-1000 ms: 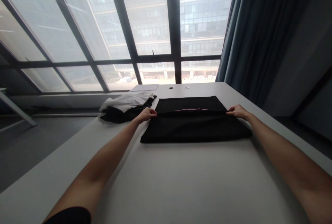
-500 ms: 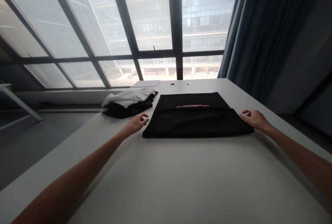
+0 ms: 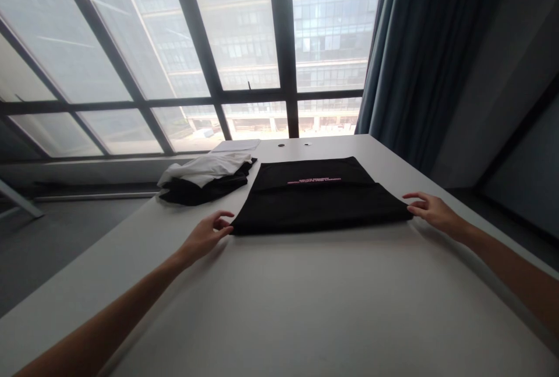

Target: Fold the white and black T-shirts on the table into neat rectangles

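A folded black garment (image 3: 314,208) with small pink lettering lies flat on the white table (image 3: 279,307). Its near part is doubled over into a thicker band. At the near left corner is my left hand (image 3: 208,234), thumb tip against the cloth and fingers apart. On the opposite side my right hand (image 3: 437,214) has its fingers stretched out, with the fingertips at the near right corner. Neither hand has the cloth visibly gripped.
Left of the garment lies a crumpled pile of white cloth (image 3: 209,168) and black cloth (image 3: 203,189). Flat white sheets (image 3: 236,145) rest behind it. Two small round spots mark the far tabletop. Beyond stand windows and a blue curtain (image 3: 402,56).
Both hands have come nearer to me, from beside the garment's edges to its near corners, with fingers more spread. The view has turned slightly right.
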`<state>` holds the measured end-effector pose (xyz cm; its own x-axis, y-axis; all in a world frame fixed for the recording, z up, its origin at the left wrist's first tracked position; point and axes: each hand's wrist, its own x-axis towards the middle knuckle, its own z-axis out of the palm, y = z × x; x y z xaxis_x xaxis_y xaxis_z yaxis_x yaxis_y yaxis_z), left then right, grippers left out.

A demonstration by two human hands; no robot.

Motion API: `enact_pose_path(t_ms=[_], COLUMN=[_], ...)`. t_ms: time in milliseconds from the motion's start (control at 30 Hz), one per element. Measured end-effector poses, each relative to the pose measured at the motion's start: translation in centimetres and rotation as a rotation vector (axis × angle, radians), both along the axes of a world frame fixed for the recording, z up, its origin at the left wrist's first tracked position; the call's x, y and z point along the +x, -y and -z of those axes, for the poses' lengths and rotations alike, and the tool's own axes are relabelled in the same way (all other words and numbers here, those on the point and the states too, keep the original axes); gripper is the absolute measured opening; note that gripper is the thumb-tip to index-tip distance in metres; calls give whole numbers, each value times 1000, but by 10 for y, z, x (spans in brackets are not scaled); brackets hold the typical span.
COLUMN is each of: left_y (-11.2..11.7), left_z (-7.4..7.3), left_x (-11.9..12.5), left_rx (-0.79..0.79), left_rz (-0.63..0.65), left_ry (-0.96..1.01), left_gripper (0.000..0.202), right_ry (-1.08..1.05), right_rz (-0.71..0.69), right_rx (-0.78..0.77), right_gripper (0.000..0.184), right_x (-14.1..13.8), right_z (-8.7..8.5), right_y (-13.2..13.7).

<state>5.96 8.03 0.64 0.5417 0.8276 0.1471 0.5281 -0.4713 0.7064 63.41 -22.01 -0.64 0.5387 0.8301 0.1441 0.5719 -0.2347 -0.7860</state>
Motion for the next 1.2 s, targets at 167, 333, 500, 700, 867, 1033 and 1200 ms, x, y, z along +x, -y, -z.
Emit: enact_pose_path(t_ms=[167, 333, 500, 700, 867, 1033, 1200], left_y=[-6, -21, -6, 3, -6, -8, -13], left_z=[5, -25, -32, 23, 13, -1, 20], left_x=[-12, 19, 103, 132, 139, 188, 214], left_rx=[-61, 252, 448, 373, 249, 344, 274], left_rz=[71, 82, 227, 291, 327, 345, 296], left_ry=[-129, -178, -150, -402, -458, -342, -444], left_gripper=[56, 52, 44, 57, 63, 63, 68], right_ry=[27, 378, 625, 674, 677, 646, 560], right_rz=[-65, 145, -3, -193, -197, -152, -229], right_rx=[-81, -7, 30, -225, -238, -108, -307], right_gripper=[56, 35, 48, 60, 58, 59, 60], right_x=[14, 8, -45, -63, -59, -82, -93], right_z=[13, -12, -11, 36, 23, 5, 19], right_y=[3, -23, -80, -90, -101, -148, -174])
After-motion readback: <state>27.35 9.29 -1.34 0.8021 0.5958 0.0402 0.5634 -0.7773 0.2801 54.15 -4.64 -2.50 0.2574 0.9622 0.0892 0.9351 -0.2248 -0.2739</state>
